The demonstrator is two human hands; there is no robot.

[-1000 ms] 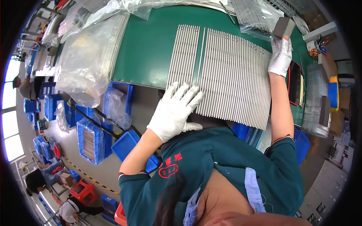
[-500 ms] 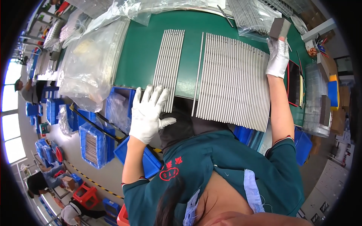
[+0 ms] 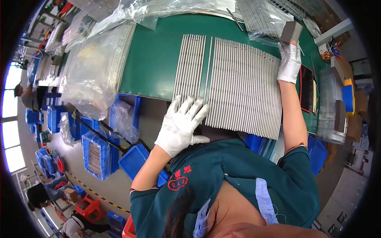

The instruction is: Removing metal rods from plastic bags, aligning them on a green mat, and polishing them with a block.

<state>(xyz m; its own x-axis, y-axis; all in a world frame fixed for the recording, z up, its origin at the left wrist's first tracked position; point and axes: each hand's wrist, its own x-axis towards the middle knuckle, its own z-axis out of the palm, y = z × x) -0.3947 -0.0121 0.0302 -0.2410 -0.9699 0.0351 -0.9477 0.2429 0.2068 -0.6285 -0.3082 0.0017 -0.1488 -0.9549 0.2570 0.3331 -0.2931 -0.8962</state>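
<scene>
Thin silver metal rods lie side by side on the green table [image 3: 152, 51]. A narrow group of rods [image 3: 190, 59] is on the left, a single rod [image 3: 208, 65] stands just beside it, and a wide group of rods [image 3: 244, 87] fills the middle. My left hand [image 3: 180, 125], in a white glove, lies with fingers spread on the near ends of the narrow group. My right hand [image 3: 289, 63], gloved too, grips a grey-brown block [image 3: 291, 32] at the far right corner of the wide group.
Plastic-wrapped bundles [image 3: 97, 67] lie at the left, and more bagged rods [image 3: 264, 22] at the back. A dark drill-like bit [image 3: 235, 20] rests near the far edge. Blue bins [image 3: 97, 152] stand on the floor at left. Other people [image 3: 43, 194] sit farther off.
My left hand has moved right, and the narrow group of rods has slid right with it, closing most of the gap to the single rod. The right hand still holds the block.
</scene>
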